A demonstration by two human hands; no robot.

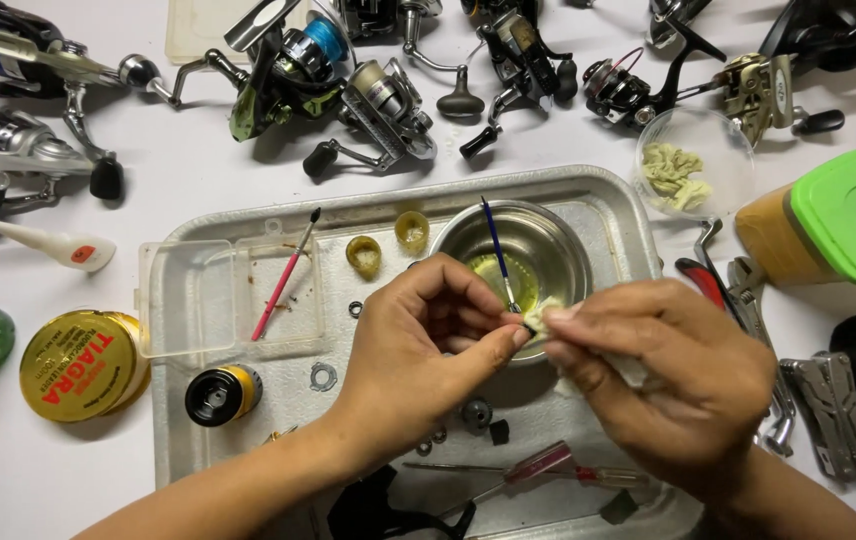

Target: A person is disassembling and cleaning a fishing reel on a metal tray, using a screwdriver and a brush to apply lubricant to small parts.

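My left hand [428, 335] pinches a small dark part between thumb and fingertips over a metal tray [588, 195]. My right hand [663, 375] presses a bit of white cloth [545, 318] against that part. Both hands meet just in front of a steel bowl [558, 240] holding yellowish liquid, with a blue-handled brush [496, 248] leaning in it. The part itself is mostly hidden by my fingers.
On the tray lie a clear plastic box [198, 300] with a pink brush [286, 275], a black-and-gold spool [220, 394], washers and a red-handled screwdriver [548, 465]. Several fishing reels [378, 100] line the far side. A yellow tin [83, 365], a green-lidded container [833, 215] and pliers [748, 290] flank the tray.
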